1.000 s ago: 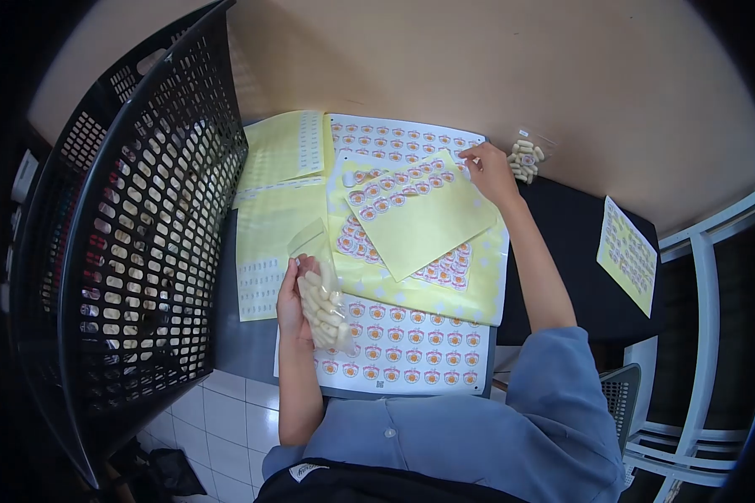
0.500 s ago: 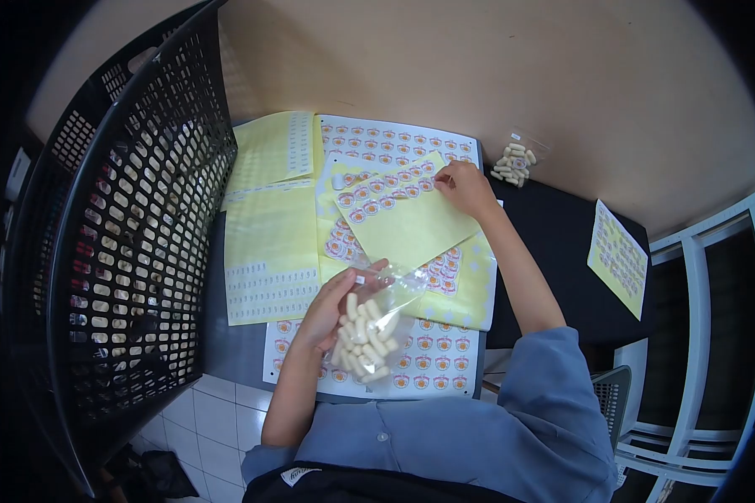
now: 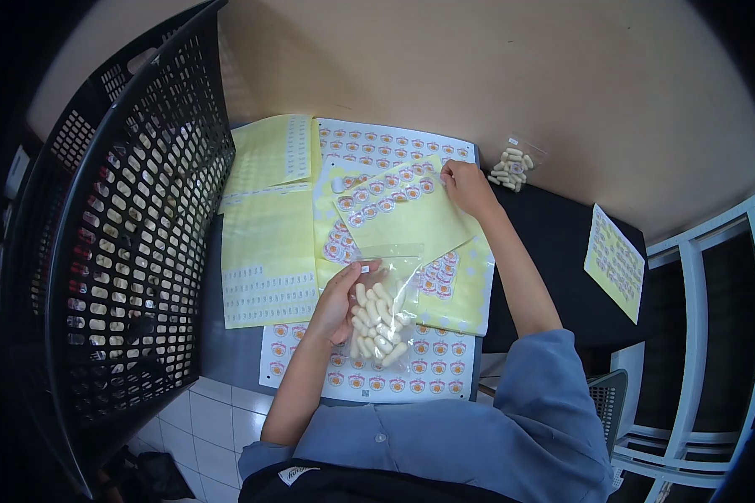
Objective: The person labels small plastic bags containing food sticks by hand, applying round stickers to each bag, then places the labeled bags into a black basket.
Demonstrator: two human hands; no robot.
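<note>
A clear zip bag (image 3: 386, 323) of pale, finger-shaped pieces hangs from my left hand (image 3: 337, 302), whose thumb and fingers grip it near the top left edge. The bag has a small white label by its top, close to my thumb. My right hand (image 3: 470, 189) is at the upper right edge of a yellow sheet of round stickers (image 3: 411, 218). Its thumb and fingertips are pinched together; what lies between them is too small to tell. More sticker pieces lie partly hidden beneath that sheet.
A tall black perforated basket (image 3: 134, 226) stands at the left. Yellow sheets with small labels (image 3: 268, 243) lie beside it. Another filled bag (image 3: 512, 170) rests at the back right on a black cloth (image 3: 545, 243), with a sticker sheet (image 3: 616, 261) at its right edge.
My left hand has turned the bag more upright and shifted it slightly right. My right fingertips have moved a little to the right, off the row of stickers towards the sheet's edge.
</note>
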